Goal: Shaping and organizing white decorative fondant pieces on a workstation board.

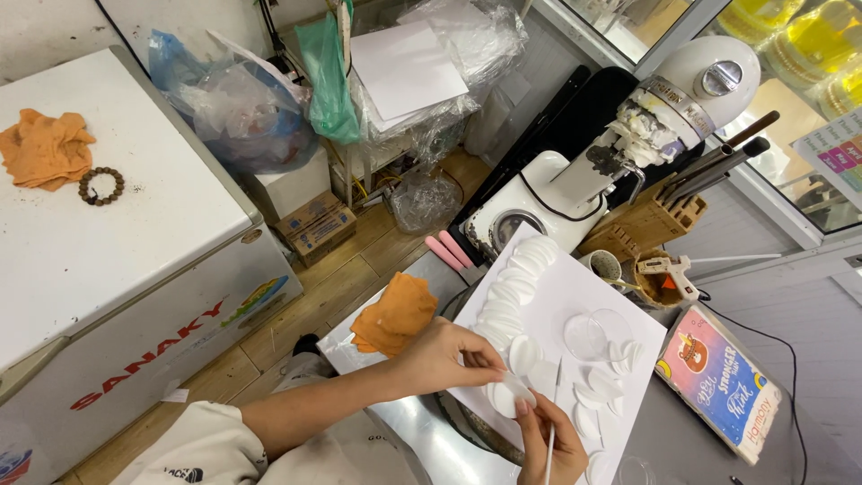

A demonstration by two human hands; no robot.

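White board, left hand pinching thin, perhaps waxy white petal

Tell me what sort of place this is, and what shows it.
Probably a small bakery or cake-decorating workroom. A white stand mixer with a smeared beater, a chest freezer, and a white board of thin white discs show it. The left hand and right hand pinch one disc.
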